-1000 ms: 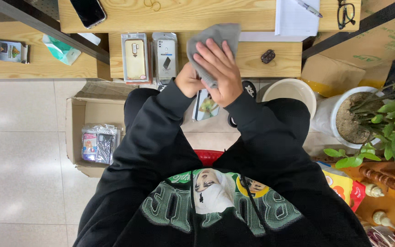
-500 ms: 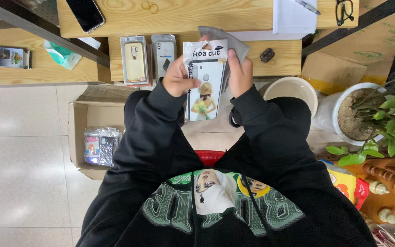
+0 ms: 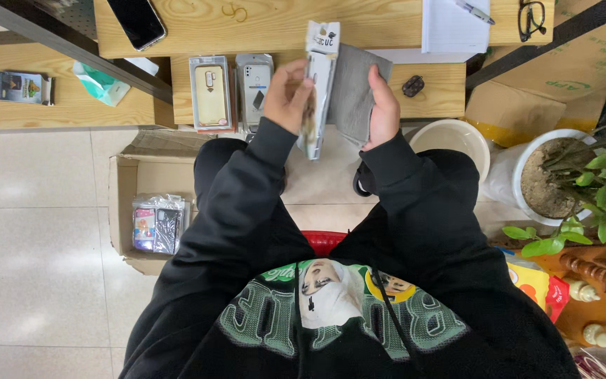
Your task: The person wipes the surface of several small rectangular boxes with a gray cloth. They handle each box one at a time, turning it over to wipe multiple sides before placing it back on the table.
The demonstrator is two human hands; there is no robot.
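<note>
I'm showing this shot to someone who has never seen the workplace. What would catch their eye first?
Probably the two hands raised at the table edge: the left hand turns a packaged phone case edge-on, while the right hand holds a grey cloth beside it. Next, two more packaged cases lying on the wooden table, and the leafy potted plant at the right.

We raise both forearms in black sleeves toward twelve o'clock, elbows tucked near the chest. Our left hand, at eleven o'clock, curls its fingers closed in a pinch; our right hand, at one o'clock, closes too, thumb side facing inward.
</note>
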